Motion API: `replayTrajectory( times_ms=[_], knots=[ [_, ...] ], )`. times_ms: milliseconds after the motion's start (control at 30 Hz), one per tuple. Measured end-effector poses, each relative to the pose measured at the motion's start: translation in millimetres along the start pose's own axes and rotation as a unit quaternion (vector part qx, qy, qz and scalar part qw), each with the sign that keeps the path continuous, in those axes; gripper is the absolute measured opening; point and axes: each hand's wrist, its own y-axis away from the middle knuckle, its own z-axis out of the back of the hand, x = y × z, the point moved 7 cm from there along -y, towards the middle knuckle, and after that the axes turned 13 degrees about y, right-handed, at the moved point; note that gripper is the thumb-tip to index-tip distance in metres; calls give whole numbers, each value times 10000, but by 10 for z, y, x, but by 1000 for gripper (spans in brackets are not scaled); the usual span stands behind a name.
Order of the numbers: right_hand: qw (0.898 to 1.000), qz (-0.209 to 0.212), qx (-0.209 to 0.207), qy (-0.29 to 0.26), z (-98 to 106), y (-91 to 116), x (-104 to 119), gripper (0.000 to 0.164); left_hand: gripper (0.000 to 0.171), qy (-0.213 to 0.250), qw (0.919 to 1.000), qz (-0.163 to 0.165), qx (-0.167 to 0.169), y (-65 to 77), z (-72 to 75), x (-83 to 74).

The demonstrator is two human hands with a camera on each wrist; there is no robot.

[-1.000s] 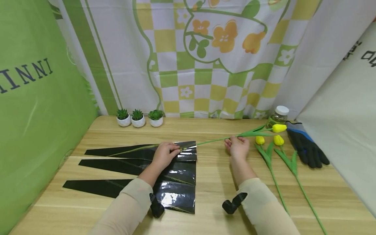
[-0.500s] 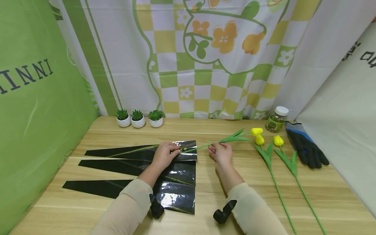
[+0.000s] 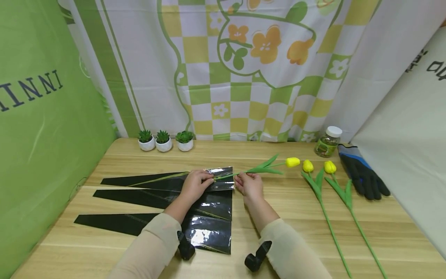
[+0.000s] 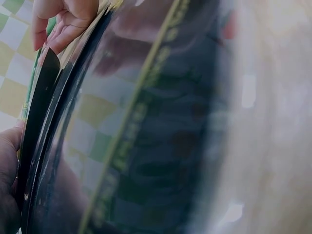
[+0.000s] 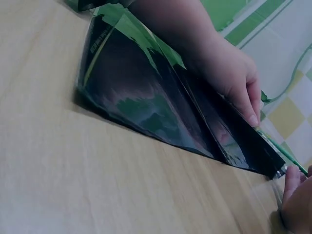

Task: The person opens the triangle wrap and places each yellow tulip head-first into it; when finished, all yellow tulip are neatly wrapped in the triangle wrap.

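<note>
My left hand [image 3: 193, 186] pinches the edge of the farthest black plastic flower sleeve [image 3: 153, 179] near its wide mouth. Thumb and fingers of my right hand [image 3: 251, 187] hold the green stem of a yellow tulip [image 3: 292, 162] just outside that mouth. The tulip's leaves and bloom point right, and its lower stem runs into the sleeve. Two more sleeves, a middle one [image 3: 139, 197] and a near one [image 3: 210, 234], lie fanned below. Seen from the left wrist, glossy sleeve film [image 4: 146, 122] fills most of the view, with the right hand [image 4: 66, 22] at upper left.
Two yellow tulips, one [image 3: 308, 166] beside the other [image 3: 330, 167], lie at right. Behind them are a lidded jar [image 3: 326, 145] and a dark work glove [image 3: 364, 172]. Small potted succulents [image 3: 163, 141] line the back left edge, before a curtain [image 3: 240, 112].
My right hand has moved left with the tulip, so its stem lies deeper in the sleeve and its bloom is further left. My left hand has stayed in place.
</note>
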Motion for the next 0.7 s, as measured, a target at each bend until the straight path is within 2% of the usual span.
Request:
replayTrajectory(
  times_ms=[333,700],
  knots=[
    [9959,-327,814,231,10,71,-12,52,20,-85,9999,-8,59,17,5,7],
    [9892,-653,1211,505,87,128,-25,50,19,-203,9997,-137,80,14,-18,8]
  ],
)
